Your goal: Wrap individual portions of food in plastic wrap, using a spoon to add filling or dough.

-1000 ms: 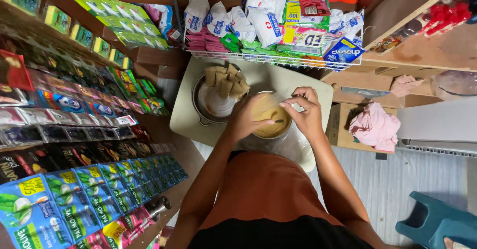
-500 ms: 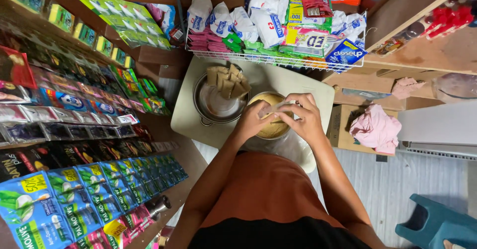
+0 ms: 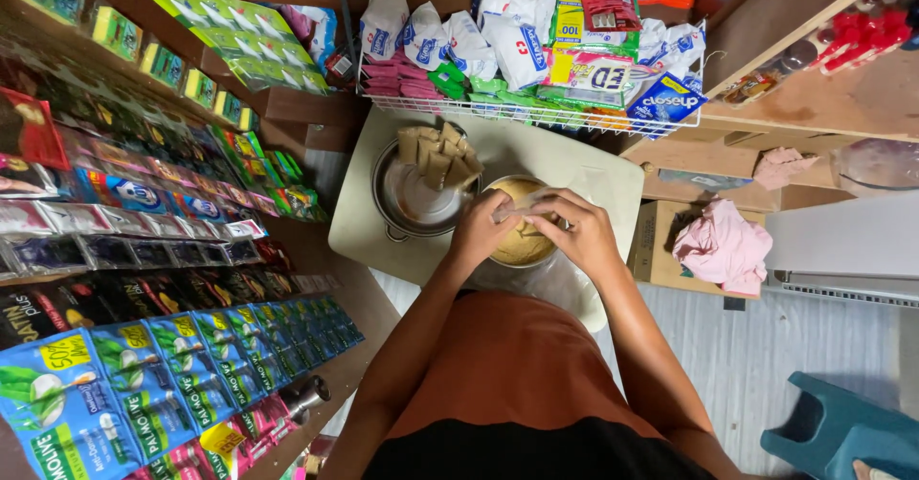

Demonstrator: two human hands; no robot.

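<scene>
Head view: both hands [image 3: 481, 231] [image 3: 581, 234] pinch what looks like a clear bag [image 3: 525, 204] over a tan-filled bowl [image 3: 522, 246].

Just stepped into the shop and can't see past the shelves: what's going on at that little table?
A person holds a small clear plastic bag with the left hand and right hand over a bowl of tan food. Beside it, a metal pot holds small filled packets.
</scene>
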